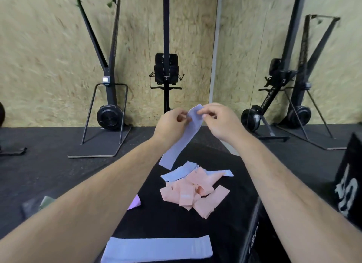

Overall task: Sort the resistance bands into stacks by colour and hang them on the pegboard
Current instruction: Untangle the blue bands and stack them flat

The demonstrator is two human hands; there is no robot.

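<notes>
Resistance band (pixel 184 139), pale lilac, hangs over the black table (pixel 225 233), top end pinched between fingers (pixel 204 111) of left hand (pixel 170 125) and right hand (pixel 221 123); risk: its loose lower end dangles close to the unsorted pink-and-lilac pile (pixel 195 182) and may drag 1 pink band (pixel 176 194) along, muddling the colour stacks.

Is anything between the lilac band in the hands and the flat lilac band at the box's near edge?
Yes: the mixed pile of pink and lilac bands lies on the box between the held band and the flat lilac band. Left hand and right hand hold it raised, so it probably passes over.
</notes>
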